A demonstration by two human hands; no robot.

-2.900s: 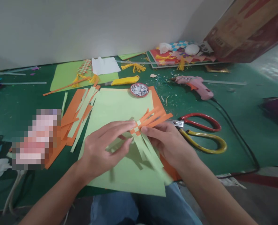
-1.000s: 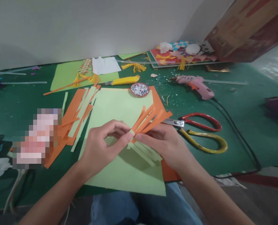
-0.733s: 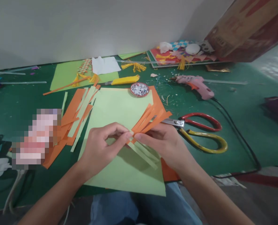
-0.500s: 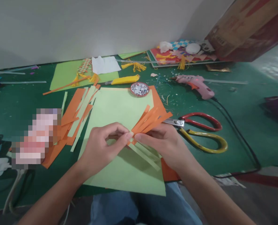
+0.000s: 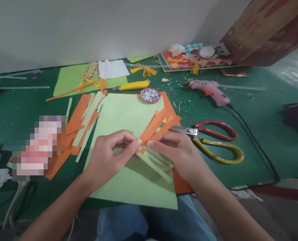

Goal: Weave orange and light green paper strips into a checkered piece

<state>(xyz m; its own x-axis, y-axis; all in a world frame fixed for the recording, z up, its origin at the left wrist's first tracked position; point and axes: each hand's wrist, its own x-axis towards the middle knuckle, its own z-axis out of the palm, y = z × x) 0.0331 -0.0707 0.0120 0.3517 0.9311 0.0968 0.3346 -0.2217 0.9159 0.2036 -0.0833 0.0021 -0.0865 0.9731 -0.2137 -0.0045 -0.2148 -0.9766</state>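
Observation:
Both my hands pinch a small weave of paper strips over a light green sheet point(image 5: 125, 117) on my lap side of the green floor mat. My left hand point(image 5: 108, 157) grips the weave's left side with thumb and fingers closed. My right hand point(image 5: 179, 155) holds its right side. Orange strips point(image 5: 157, 125) fan up and to the right from the pinch. Light green strips point(image 5: 156, 164) trail down to the right under my right hand. The woven centre is mostly hidden by my fingertips.
Red and yellow scissors point(image 5: 214, 140) lie right of my hands. A pink glue gun point(image 5: 210, 92) with a black cord lies farther back. A round dish of googly eyes point(image 5: 150, 95), a yellow knife point(image 5: 134, 86) and loose orange and green strips point(image 5: 82, 122) surround the sheet. Finished crafts point(image 5: 194, 58) sit by the wall.
The orange strips have bunched closer together and swung slightly left. My hands stay pinched on the weave in nearly the same place.

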